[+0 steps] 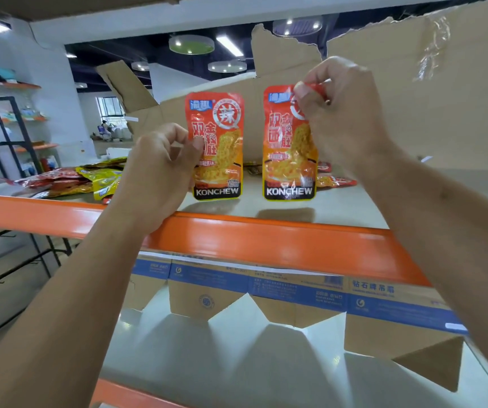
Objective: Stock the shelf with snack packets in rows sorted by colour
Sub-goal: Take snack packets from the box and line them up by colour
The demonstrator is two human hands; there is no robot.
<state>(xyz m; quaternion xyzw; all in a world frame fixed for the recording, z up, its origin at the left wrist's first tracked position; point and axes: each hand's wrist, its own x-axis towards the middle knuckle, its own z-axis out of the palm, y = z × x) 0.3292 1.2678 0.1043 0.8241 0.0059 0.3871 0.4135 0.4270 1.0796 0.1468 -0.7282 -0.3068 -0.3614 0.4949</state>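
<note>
Hands are standing two orange packets upright at frame centre on the shelf: left hand pinching the left packet, right hand gripping the right packet. Letting go risks both toppling, being thin and unsupported.

2 bare forearms reach up from the bottom corners, with no sleeve, watch or band in view on either. The left hand has its fingers curled toward the palm, knuckles rounded, nails short. The right hand shows its back, tendons and veins raised, with faint creases along the wrist below.
</note>
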